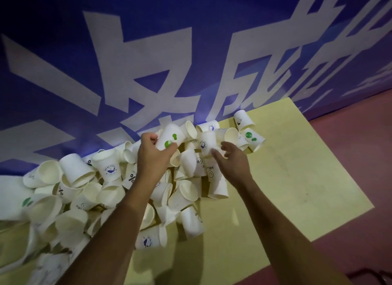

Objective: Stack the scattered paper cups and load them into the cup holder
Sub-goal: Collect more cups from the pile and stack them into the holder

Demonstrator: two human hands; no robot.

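A big heap of white paper cups (110,191) lies scattered on a yellow table (297,178), most on their sides, some with blue or green prints. My left hand (151,155) is shut on a white cup with green dots (169,136), held tilted above the back of the heap. My right hand (231,159) hovers just to the right with fingers spread, holding nothing, close to a cup with a blue logo (204,144). No cup holder shows in the head view.
A blue wall with large white characters (169,62) stands right behind the table. The table's right part is bare yellow surface, with its edge at the right and a reddish floor (350,146) beyond. A dark object (373,275) peeks in at the bottom right.
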